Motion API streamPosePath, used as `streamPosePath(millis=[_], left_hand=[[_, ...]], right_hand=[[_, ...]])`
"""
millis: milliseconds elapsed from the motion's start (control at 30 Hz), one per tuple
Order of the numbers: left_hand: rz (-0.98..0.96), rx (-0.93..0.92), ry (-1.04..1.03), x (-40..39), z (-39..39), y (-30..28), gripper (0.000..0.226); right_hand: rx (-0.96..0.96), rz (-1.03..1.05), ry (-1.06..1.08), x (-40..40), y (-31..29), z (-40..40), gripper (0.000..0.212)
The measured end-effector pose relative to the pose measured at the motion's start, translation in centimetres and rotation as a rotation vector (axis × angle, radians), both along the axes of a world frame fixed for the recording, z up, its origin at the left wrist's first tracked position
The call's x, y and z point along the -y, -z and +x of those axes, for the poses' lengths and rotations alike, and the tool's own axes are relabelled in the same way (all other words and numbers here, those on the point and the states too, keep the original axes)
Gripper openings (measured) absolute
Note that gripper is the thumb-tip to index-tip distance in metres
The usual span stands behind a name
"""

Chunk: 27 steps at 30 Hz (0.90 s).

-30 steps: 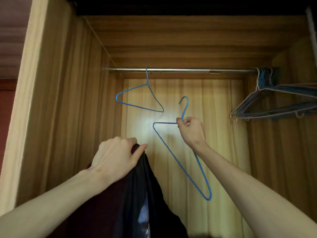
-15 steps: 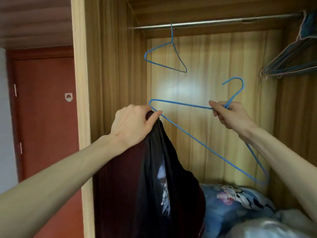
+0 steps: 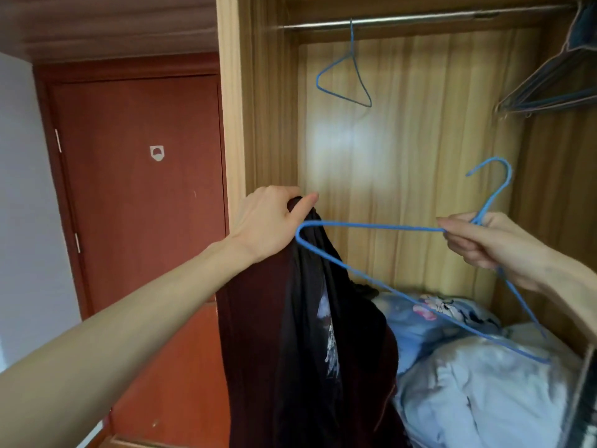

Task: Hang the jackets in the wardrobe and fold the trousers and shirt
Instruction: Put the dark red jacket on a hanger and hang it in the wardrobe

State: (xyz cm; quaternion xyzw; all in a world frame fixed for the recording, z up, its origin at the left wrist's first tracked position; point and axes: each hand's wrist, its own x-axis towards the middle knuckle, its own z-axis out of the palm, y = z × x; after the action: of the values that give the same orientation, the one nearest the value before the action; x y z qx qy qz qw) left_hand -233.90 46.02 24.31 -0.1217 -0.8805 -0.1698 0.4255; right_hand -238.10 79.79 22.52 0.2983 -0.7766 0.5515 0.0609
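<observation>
My left hand (image 3: 269, 218) grips the top of a dark jacket (image 3: 307, 344), black and maroon with a white print, which hangs down in front of the open wardrobe. A blue wire hanger (image 3: 381, 279) is pinched at its neck by my right hand (image 3: 484, 240), hook pointing up and right. The hanger's left corner sits just under my left thumb, against the jacket's top edge. Another blue hanger (image 3: 347, 77) hangs empty on the metal rail (image 3: 420, 19).
Several hangers (image 3: 549, 88) are bunched at the rail's right end. Blue patterned bedding (image 3: 429, 321) and pale crumpled fabric (image 3: 484, 392) fill the wardrobe floor. The wardrobe's wooden side panel (image 3: 231, 124) stands left of the opening, with a red-brown door (image 3: 139, 195) beyond it.
The hanger has swung from hanging steeply down to lying almost level, and its left corner has reached the jacket's top. My view has dropped and turned left, showing the door and bedding.
</observation>
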Motion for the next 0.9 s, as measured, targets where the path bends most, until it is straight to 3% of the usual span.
streamPosePath(millis=[100, 300, 633, 900], left_hand=[[-0.028, 0.039, 0.038, 0.1, 2.3, 1.2, 0.054], [-0.100, 0.082, 0.028, 0.9, 5.3, 3.4, 0.051], [-0.228, 0.097, -0.006, -0.5, 8.3, 4.5, 0.048], [-0.379, 0.042, -0.024, -6.8, 9.4, 6.0, 0.051]], right_hand=[[-0.079, 0.207, 0.052, 1.8, 0.9, 3.3, 0.056], [-0.064, 0.246, 0.158, 2.3, 1.7, 8.2, 0.054], [-0.022, 0.144, 0.223, 2.0, 1.8, 11.7, 0.051], [-0.088, 0.004, 0.160, 8.2, 7.3, 13.0, 0.052]])
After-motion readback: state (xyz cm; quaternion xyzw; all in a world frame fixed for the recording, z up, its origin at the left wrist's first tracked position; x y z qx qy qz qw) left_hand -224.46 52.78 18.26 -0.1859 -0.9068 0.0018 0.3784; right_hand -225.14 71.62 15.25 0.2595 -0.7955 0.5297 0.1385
